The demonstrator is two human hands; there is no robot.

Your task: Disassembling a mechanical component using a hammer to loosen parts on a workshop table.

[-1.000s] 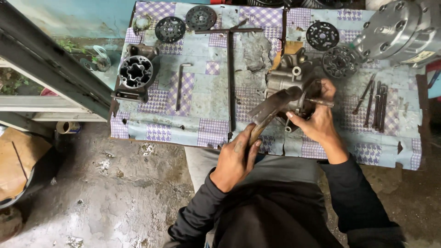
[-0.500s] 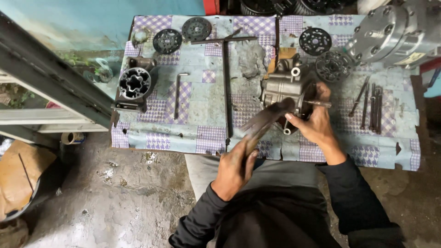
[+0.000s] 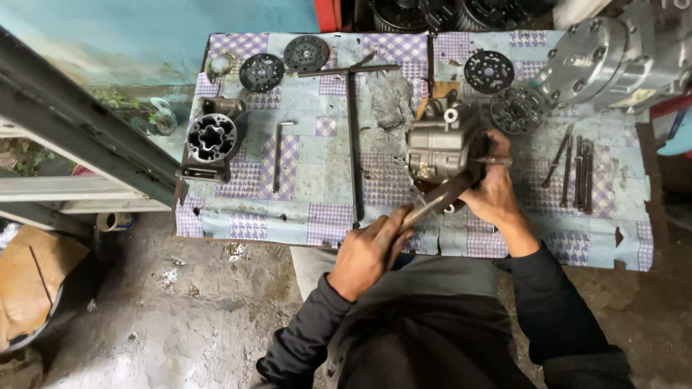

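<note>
item: workbench (image 3: 245, 216), patchwork cloth in purple check and pale blue, seen from above, the person seated at its 6 o'clock edge.

left hand (image 3: 367, 252): closed in a fist round the near end of a long flat metal bar (image 3: 440, 198), just off the bench edge. the bar slants up toward 1 o'clock and meets the grey compressor body (image 3: 436, 144).

right hand (image 3: 494, 187): fingers curled against the 3 o'clock side of the compressor body, pressing on it where the bar's far end lies; whether it also pinches a small part there cannot be told.

compressor body: stands on the cloth, right of the bench middle, touching both bar and right hand.

at 9 o'clock: 1 cylinder block (image 3: 211, 138) with round bores, 1 bent hex key (image 3: 280, 151) just beside it.
at 12 o'clock: 2 dark discs (image 3: 285, 63), 1 long t-handle wrench (image 3: 353, 130) running down the bench.
at 1 o'clock: 2 more dark discs (image 3: 503, 90).
at 3 o'clock: a row of long bolts (image 3: 577, 173).
at 2 o'clock, far corner: 1 large silver housing (image 3: 598, 61).
</note>
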